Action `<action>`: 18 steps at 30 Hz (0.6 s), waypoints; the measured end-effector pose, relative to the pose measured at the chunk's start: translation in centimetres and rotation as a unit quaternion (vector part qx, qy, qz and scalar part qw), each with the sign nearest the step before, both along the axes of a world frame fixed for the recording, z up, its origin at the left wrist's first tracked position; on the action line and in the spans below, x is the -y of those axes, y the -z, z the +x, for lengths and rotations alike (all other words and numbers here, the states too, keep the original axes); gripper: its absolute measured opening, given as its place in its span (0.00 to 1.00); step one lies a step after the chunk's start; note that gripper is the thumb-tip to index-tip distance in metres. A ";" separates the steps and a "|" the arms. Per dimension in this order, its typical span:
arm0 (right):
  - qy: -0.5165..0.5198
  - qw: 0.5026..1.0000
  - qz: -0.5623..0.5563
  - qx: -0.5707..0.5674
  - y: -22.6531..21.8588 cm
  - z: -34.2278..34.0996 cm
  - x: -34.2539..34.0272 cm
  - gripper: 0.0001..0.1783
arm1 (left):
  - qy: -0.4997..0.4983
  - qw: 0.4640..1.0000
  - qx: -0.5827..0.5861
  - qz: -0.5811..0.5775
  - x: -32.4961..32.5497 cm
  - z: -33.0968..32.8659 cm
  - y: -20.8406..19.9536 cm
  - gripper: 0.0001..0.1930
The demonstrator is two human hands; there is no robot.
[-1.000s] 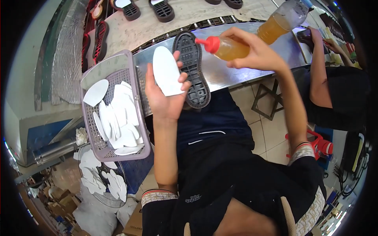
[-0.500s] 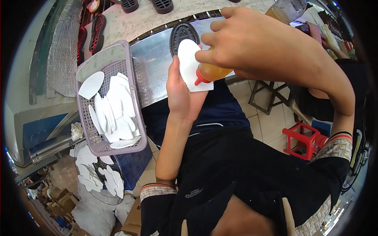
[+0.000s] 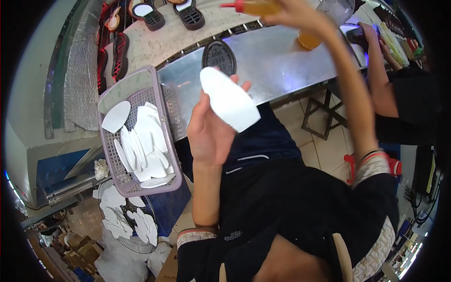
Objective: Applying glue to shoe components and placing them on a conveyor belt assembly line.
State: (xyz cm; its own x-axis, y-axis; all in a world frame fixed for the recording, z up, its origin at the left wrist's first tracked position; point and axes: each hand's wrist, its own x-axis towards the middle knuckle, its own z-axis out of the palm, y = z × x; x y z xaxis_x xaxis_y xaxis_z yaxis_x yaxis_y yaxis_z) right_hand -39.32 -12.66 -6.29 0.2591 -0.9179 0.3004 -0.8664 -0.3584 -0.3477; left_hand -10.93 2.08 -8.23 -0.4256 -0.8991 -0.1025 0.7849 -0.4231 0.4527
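In my left hand point(image 3: 209, 136) lies a white insole piece point(image 3: 229, 99), rounded at one end and cut straight at the other. The thumb is at its left edge and fingertips show past the right edge. My right hand point(image 3: 298, 16), smeared by motion, grips a squeeze bottle point(image 3: 257, 7) of amber liquid with a red nozzle, high over the far side of the bench. A black shoe sole point(image 3: 219, 57) rests on the metal bench just beyond the insole piece, which covers its near end.
At my left a lilac basket point(image 3: 156, 91) holds several white insole pieces. Below it, more pieces lie on a round wire-grille stand point(image 3: 134, 244). Shoe soles point(image 3: 191, 19) sit on the pale conveyor belt point(image 3: 221, 23). A jar of amber liquid point(image 3: 310, 40) and another person's arm point(image 3: 379, 75) are at the right.
My right hand has lifted the squeeze bottle off the insole piece and carried it up and away to the far side. My left hand has tilted the piece and drawn it slightly nearer.
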 end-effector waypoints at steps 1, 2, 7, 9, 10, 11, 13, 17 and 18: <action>-0.043 0.973 -0.032 0.223 1.8 2.4 -1.6 0.24 | -0.042 0.997 0.056 -0.036 0.7 0.9 1.2 0.27; 0.013 0.952 -0.010 0.305 5.6 1.0 -2.7 0.26 | -0.042 0.997 0.051 -0.046 1.4 0.4 2.1 0.27; 0.126 0.883 -0.039 0.451 13.3 2.7 -6.5 0.34 | -0.144 0.748 0.597 -0.251 6.4 -0.7 1.7 0.26; 0.138 0.874 -0.018 0.466 12.6 3.4 -6.2 0.35 | -0.143 0.513 0.766 -0.360 9.7 -1.0 2.9 0.25; 0.136 0.873 -0.019 0.468 12.6 3.3 -5.9 0.35 | -0.145 0.510 0.768 -0.360 11.2 -1.7 3.6 0.25; 0.142 0.861 -0.006 0.488 12.8 3.1 -5.8 0.35 | -0.111 0.454 0.803 -0.371 12.4 -2.6 3.9 0.25; 0.148 0.847 0.011 0.510 13.0 2.6 -5.7 0.36 | -0.073 0.393 0.835 -0.378 13.8 -3.8 4.3 0.26; 0.147 0.845 0.003 0.514 12.4 2.5 -5.8 0.36 | -0.053 0.354 0.860 -0.363 13.9 -4.1 5.1 0.25; 0.148 0.848 -0.001 0.509 12.3 2.7 -5.8 0.36 | -0.086 0.338 0.861 -0.371 13.6 -4.0 5.4 0.25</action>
